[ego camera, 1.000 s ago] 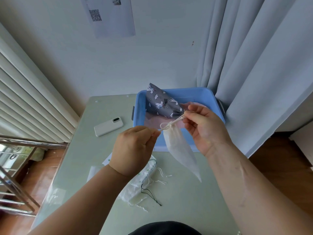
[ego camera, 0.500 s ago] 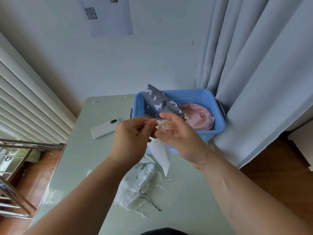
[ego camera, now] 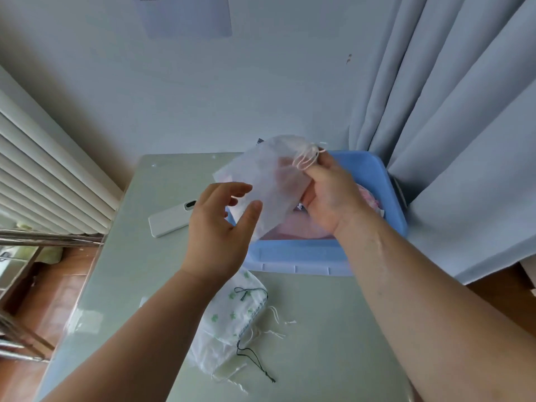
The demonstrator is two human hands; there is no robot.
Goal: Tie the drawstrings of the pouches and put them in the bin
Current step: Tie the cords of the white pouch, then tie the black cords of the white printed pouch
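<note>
A sheer white pouch hangs in the air over the blue bin, its gathered neck and looped drawstring up by my right hand. That hand pinches the drawstring at the pouch's neck. My left hand is just left of the pouch with fingers spread and relaxed, holding nothing. A pink pouch lies inside the bin, mostly hidden by my right hand. Several more pouches, one white with green clovers, lie in a heap on the table near me.
A white phone lies on the pale green table left of the bin. Grey curtains hang right behind the bin. A white radiator runs along the left wall.
My left hand let go of the drawstring and opened. My right hand lifted the white pouch up and over the bin, and the pouch swung out flat. The camera tilted down.
</note>
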